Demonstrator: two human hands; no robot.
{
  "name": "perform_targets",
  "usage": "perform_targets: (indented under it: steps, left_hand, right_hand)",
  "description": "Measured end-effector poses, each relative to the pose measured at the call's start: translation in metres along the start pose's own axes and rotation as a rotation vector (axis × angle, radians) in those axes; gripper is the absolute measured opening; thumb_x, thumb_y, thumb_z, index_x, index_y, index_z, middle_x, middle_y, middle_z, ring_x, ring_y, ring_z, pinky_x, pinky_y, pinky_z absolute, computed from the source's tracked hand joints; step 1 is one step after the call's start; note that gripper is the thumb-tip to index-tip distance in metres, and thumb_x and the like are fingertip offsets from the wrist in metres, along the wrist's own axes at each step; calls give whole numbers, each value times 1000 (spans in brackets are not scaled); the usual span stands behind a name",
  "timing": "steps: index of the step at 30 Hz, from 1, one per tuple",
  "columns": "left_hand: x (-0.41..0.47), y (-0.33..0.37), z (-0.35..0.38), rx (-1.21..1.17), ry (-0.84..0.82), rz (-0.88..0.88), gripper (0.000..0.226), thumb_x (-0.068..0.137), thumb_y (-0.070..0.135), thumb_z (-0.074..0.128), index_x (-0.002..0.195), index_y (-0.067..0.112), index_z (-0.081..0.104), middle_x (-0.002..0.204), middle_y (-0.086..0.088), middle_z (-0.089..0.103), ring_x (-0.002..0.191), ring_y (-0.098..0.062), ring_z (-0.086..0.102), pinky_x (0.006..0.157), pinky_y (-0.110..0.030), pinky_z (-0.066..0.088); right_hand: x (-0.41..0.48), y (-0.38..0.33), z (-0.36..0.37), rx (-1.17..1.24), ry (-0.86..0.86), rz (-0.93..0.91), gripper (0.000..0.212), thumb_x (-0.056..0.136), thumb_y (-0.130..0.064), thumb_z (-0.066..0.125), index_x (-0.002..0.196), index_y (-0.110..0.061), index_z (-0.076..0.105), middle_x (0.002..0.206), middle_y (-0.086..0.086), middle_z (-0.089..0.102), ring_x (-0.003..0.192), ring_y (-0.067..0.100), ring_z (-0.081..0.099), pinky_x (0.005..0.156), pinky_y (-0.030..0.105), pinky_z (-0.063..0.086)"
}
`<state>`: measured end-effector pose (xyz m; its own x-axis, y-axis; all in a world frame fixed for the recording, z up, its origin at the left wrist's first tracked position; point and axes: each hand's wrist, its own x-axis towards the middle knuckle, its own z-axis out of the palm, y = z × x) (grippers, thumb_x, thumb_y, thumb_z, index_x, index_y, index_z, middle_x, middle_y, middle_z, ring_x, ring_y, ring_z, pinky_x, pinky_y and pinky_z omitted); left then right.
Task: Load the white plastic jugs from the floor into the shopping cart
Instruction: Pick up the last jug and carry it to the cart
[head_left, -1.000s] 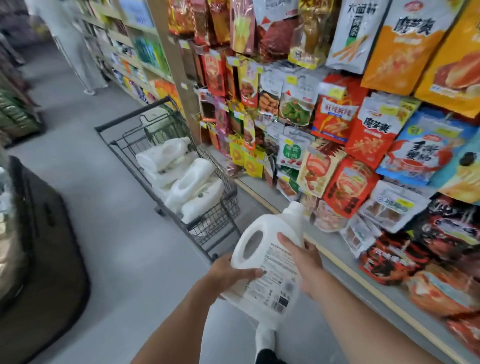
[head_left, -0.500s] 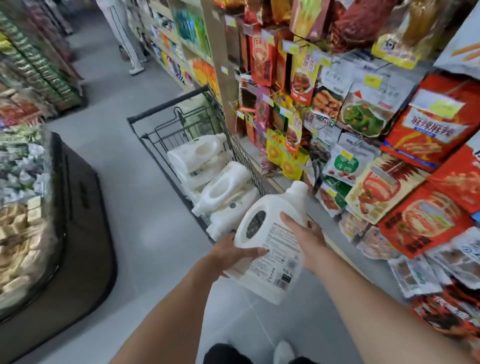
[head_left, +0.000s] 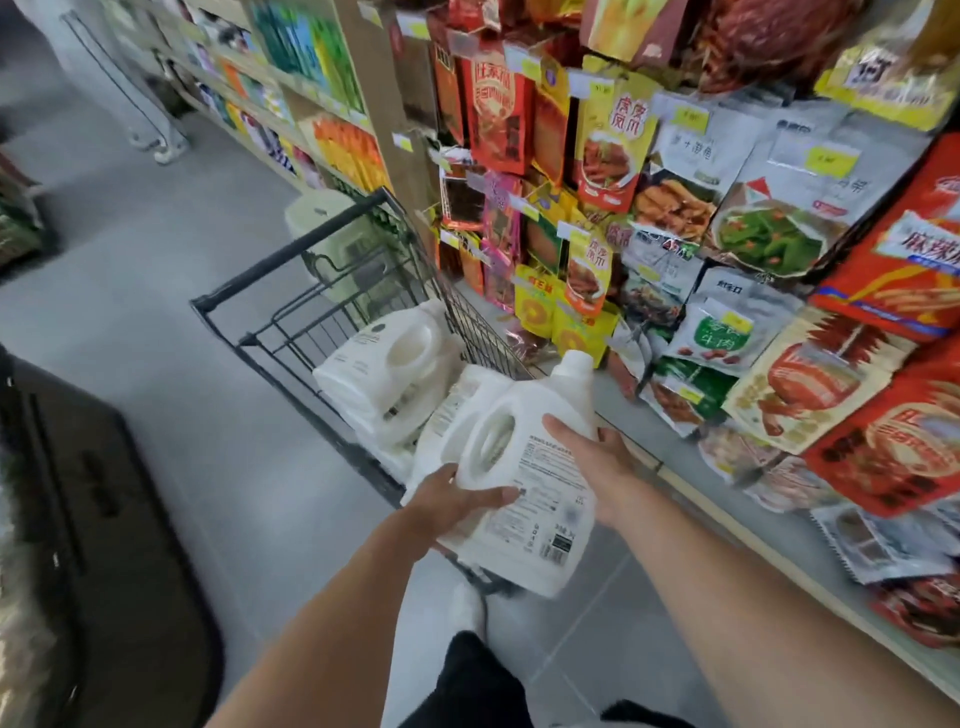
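I hold a white plastic jug (head_left: 524, 483) with a printed back label in both hands, cap pointing away from me. My left hand (head_left: 452, 499) grips its lower left side under the handle. My right hand (head_left: 592, 457) presses on its right side. The jug hangs over the near end of the black wire shopping cart (head_left: 291, 244). Inside the cart lie several white jugs (head_left: 384, 369) on their sides; one sits just behind the held jug.
Shelves of hanging snack packets (head_left: 727, 234) run along the right, with a low ledge (head_left: 779, 551) close to the cart. A dark display bin (head_left: 104, 545) stands at the left. A pale green container (head_left: 332, 234) sits beyond the cart. Another person's legs (head_left: 130, 88) stand far down the aisle.
I have stepped closer to the cart, carrying the jug forward until it hangs over the cart's near end. Both hands keep the same grip.
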<state>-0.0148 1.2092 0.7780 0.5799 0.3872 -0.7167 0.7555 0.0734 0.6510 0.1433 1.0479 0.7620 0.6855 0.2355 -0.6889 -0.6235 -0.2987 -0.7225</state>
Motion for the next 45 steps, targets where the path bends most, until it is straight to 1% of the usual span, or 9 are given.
perform_targets:
  steps: [2,5,9,13,19,24,28,35,45]
  left_hand:
    - [23,5,-30,12,-21,27,118,67,62,97,164,19,43,161,0,51,139,-28,55,116,-36,45]
    - [56,12,-68,24,-88,12,100,75,53,96,157,19,47,143,6,55,122,-20,52,103,-32,45]
    - [102,7,-103,25,-98,-10,124,43,73,102,149,26,60,144,5,70,128,-22,67,115,-40,53]
    - [129,1,-123,-9,-162,-53,81,60,52,105,130,27,72,121,7,82,117,-21,76,107,-40,60]
    - [175,-22,-135,-13,-135,-141,108,43,63,107,137,26,69,124,6,82,119,-24,76,109,-49,59]
    - [187,-25,-146,-8,-192,-176,55,73,35,101,121,22,77,112,5,86,103,-15,82,86,-32,63]
    - [186,-22,-148,-9,-151,-192,43,81,31,95,118,21,76,102,8,86,101,-13,78,80,-30,59]
    - [193,-15,-142,56,-134,-179,50,75,37,99,117,19,79,105,7,87,103,-15,81,92,-34,62]
    - [186,-18,-138,87,-46,-104,82,76,44,97,143,13,62,128,-2,74,118,-25,70,99,-39,55]
  right_hand:
    - [10,-6,29,1,24,23,71,65,-60,98,113,-23,62,104,1,75,93,26,76,80,45,66]
    - [54,1,64,-9,59,30,102,36,-84,95,120,-35,65,112,-3,81,101,29,78,90,53,65]
    - [72,-14,106,20,44,77,89,47,-68,102,119,-30,64,109,1,82,97,28,81,88,54,67]
    - [101,-6,128,25,36,131,108,36,-71,103,125,-22,64,107,5,84,93,30,83,84,56,68]
    - [116,-7,153,12,90,172,93,51,-60,101,125,-23,57,110,6,81,95,30,81,85,54,68]
    - [124,-6,169,-41,114,158,83,65,-56,98,128,-25,53,113,0,76,97,22,76,84,42,65]
    - [127,-4,181,-87,150,157,89,66,-63,94,134,-27,49,119,-2,72,103,24,73,90,42,63]
    - [129,-4,197,-171,187,192,108,53,-83,81,140,-32,42,130,2,66,112,32,70,100,52,60]
    - [125,-2,189,-110,167,96,99,70,-60,94,150,-22,49,130,-1,68,111,24,68,88,37,59]
